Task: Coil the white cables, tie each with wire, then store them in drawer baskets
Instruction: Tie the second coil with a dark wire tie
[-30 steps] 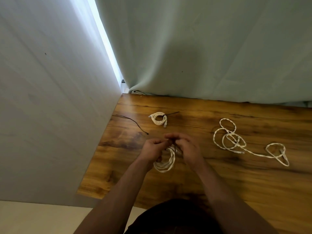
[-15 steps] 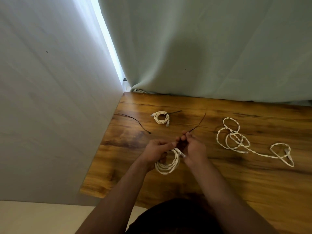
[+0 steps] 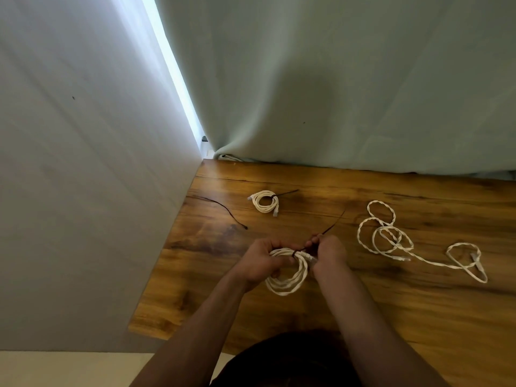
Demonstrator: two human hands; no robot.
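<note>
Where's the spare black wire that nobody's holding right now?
In the head view, the loose black wire lies at the far left of the wooden table, beside the wall, left of the tied white coil.

A: Backdrop?
B: Pale green fabric curtain (image 3: pixel 349 79), hanging in soft folds, hem bunched against the far edge of a glossy brown wood-grain tabletop (image 3: pixel 418 325).
A: At left?
B: Plain grey wall (image 3: pixel 69 191), flush with the tabletop's left edge. Between wall and curtain, a narrow bright strip of daylight (image 3: pixel 173 68), ending at a small dark fitting (image 3: pixel 204 139) in the corner.
A: Below?
B: Cream floor (image 3: pixel 69 370), lower left, beneath the tabletop's near corner.
</note>
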